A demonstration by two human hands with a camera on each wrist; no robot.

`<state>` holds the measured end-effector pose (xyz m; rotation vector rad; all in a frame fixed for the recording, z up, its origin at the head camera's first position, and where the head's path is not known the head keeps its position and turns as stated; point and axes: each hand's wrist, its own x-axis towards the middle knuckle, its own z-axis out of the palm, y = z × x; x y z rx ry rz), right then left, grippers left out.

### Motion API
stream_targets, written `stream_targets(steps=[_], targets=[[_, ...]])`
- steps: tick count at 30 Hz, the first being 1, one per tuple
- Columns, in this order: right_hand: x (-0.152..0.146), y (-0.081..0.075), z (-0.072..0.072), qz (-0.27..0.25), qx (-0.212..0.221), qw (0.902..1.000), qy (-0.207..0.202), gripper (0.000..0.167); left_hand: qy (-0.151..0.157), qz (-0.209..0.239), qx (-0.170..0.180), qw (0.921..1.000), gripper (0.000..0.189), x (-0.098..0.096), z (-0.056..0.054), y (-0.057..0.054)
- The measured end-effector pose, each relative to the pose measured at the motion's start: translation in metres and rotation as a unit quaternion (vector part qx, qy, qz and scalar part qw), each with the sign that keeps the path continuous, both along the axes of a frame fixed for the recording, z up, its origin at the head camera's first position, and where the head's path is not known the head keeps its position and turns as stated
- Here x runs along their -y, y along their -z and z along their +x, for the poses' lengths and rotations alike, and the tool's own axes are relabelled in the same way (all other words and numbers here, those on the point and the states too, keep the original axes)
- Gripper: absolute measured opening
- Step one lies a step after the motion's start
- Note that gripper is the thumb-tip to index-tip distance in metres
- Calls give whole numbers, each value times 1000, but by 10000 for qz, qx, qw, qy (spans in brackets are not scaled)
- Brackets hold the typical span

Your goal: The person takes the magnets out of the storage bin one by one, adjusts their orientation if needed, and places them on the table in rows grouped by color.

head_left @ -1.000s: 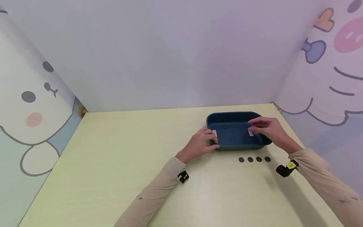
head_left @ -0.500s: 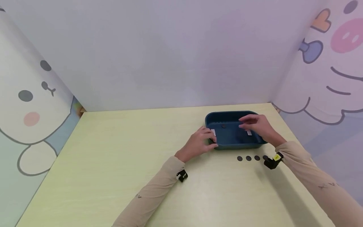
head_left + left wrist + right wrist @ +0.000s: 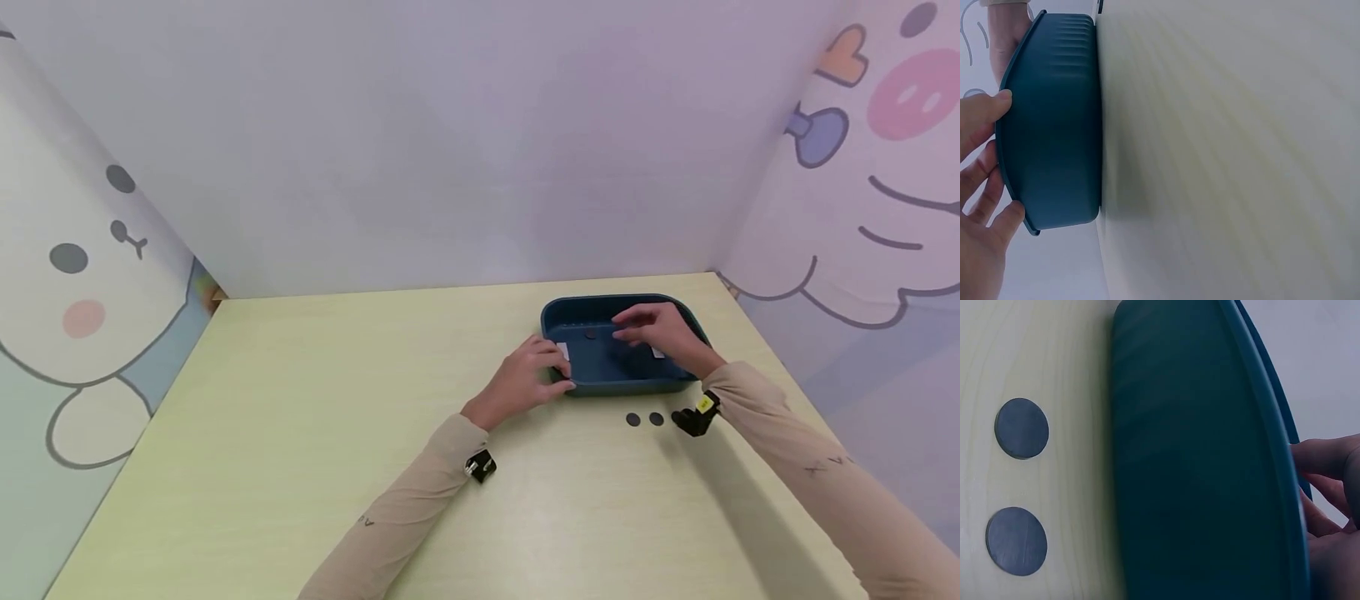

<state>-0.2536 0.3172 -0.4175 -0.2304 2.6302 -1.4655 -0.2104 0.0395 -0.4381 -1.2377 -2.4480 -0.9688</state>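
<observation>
A dark teal plastic basin (image 3: 622,387) stands at the right rear of the table. My left hand (image 3: 528,375) grips the rim at its front left corner; in the left wrist view, fingertips lie over the basin's edge. My right hand (image 3: 663,332) hovers over the inside of the basin, thumb and fingers apart, nothing visible between them. Left of its fingertips, a small dark disc (image 3: 590,334) lies inside. A white rectangular piece (image 3: 563,351) is beside the left hand, another white piece (image 3: 658,352) under the right. In the right wrist view the basin's wall partly hides the right fingers.
Flat dark grey discs, one (image 3: 633,419) and another (image 3: 656,418), lie in a row on the pale wood table (image 3: 337,433) in front of the basin. The right wrist's camera (image 3: 695,419) covers the row's right end. Walls with cartoon prints enclose the table.
My right hand has moved left inside the basin, away from the right white piece toward the small disc. Its wrist camera now covers part of the disc row. The left hand has stayed put.
</observation>
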Motion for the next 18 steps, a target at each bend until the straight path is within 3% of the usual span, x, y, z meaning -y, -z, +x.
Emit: stream_targets(steps=[18], targets=[[17,18,-20,-114,300,9995,3,25,31,84,-32,10000,12,1,-1,1]])
